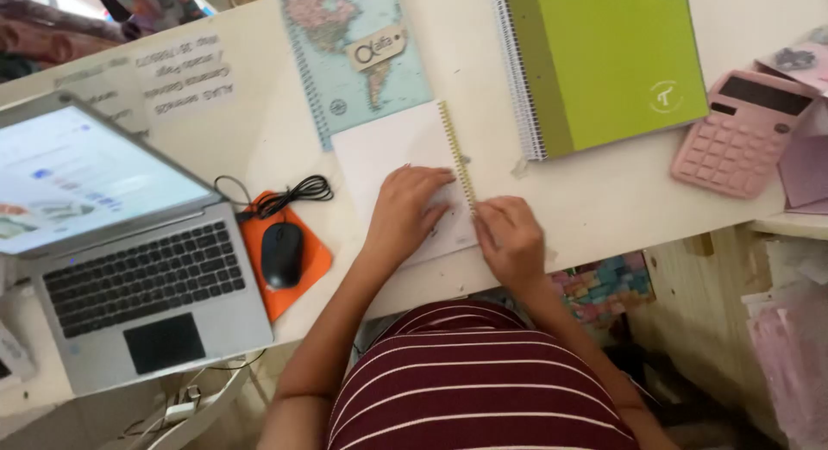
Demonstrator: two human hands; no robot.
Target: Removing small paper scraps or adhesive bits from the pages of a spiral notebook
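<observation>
Squarely at the near edge of the white table [604,200] lay a small stack of white pages [392,157] with a pale gold spiral binding [457,153] running along its right side. The left hand [405,210] rested flat on the near part of the pages, fingers spread and pressing down. The right hand [509,239] sat just right of it at the near end of the spiral, fingertips drawn together against the coil, though whether they actually pinched it could not be told. Touching the pages on the far side lay a notebook with a map cover [354,45]. Farther right sat a green spiral notebook [612,62], and beyond it a pink calculator [742,135] near the table's right edge. To the left of the pages, a black mouse [282,253] rested on an orange mouse pad [310,260] with its cable coiled beside it. An open silver laptop [129,260] occupied the left end of the table, its screen lit.
</observation>
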